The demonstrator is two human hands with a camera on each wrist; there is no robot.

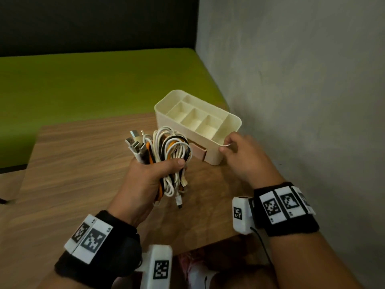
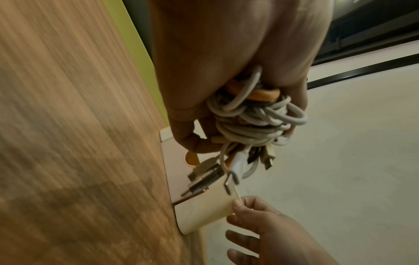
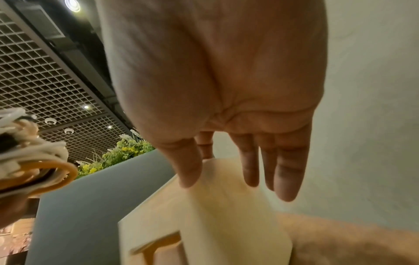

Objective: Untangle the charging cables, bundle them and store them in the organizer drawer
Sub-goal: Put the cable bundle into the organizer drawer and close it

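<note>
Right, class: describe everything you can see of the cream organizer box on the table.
The organizer is a cream, plastic-looking rectangular box with rounded corners, standing upright on the wooden table close to the grey wall. Its open top is split into several compartments, all showing empty. Low in its front sits a pinkish drawer, pulled slightly out, with a rounded finger notch seen from the left wrist. The right hand pinches the near corner of the rim. The cable bundle held by the left hand hangs in front.

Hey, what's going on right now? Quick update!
Left hand grips bundle of white, orange and black cables. Right hand pinches cream plastic organizer corner. Pink drawer slightly open; nothing blocking.
</note>
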